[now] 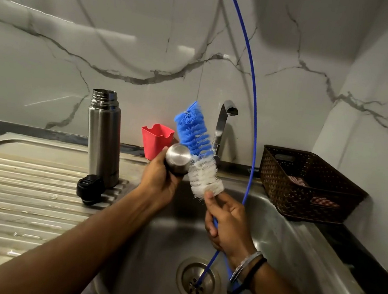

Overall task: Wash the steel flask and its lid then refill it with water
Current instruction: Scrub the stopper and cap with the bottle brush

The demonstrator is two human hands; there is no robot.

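- Scrubbing risk: left hand clamps steel lid over sink; wet grip w/ brush pressure could slip it.
- Right hand curled round brush handle.
- Flask upright at 9 o'clock; an elbow may topple it.

Head-worn wide-angle view, looking forward and down over a kitchen sink.

The one camera sits above and close behind the forearms, which reach in from the bottom edge. It faces the marble wall behind the tap, taking in the draining board at left and a basket at right; straight lines bow near the edges.
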